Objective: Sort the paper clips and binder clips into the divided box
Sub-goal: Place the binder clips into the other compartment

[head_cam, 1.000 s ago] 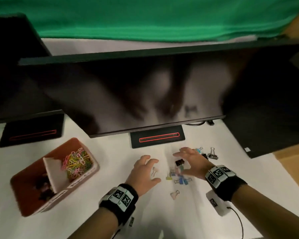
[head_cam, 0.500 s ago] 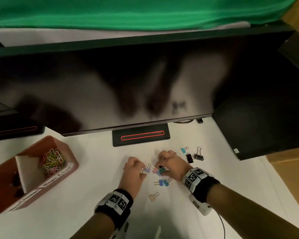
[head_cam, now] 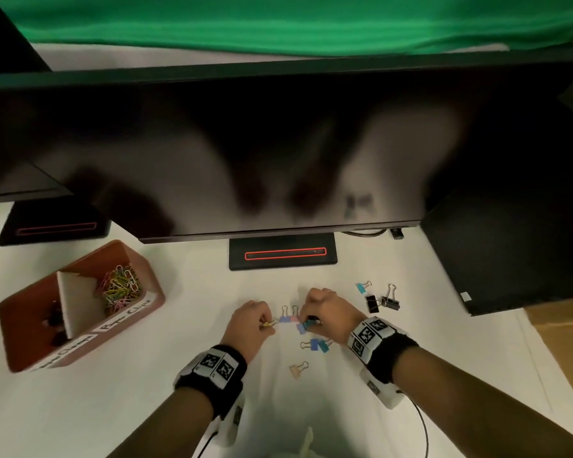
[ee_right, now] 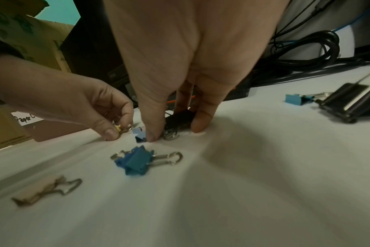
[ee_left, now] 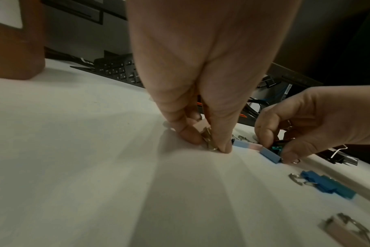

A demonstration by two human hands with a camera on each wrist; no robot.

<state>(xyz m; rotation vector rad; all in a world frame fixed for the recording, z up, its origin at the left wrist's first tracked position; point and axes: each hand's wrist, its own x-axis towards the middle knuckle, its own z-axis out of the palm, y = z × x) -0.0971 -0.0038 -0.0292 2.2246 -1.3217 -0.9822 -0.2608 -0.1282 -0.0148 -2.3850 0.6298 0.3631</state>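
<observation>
On the white table my left hand [head_cam: 269,324] pinches a small yellow binder clip [ee_left: 208,141] between thumb and forefinger. Close to its right, my right hand [head_cam: 308,322] grips a black binder clip [ee_right: 177,121] against the table, with a teal clip beside it. Light blue and pink clips [head_cam: 289,318] lie between the hands. A blue pair [head_cam: 318,345] and a beige clip [head_cam: 299,370] lie nearer me. The brown divided box [head_cam: 153,299] stands at the left, with coloured paper clips [head_cam: 119,289] in its far compartment and dark clips [head_cam: 52,322] in the near one.
A light blue clip [head_cam: 363,287] and two black binder clips [head_cam: 382,302] lie right of my right hand. A wide monitor [head_cam: 245,143] overhangs the table, with its stand base [head_cam: 282,254] just beyond the clips. A black case [head_cam: 510,252] and a cardboard box [head_cam: 563,328] stand at the right.
Both hands came down from open and spread to curled on the clip pile. The left took the yellow clip, and the right closed on the black one.
</observation>
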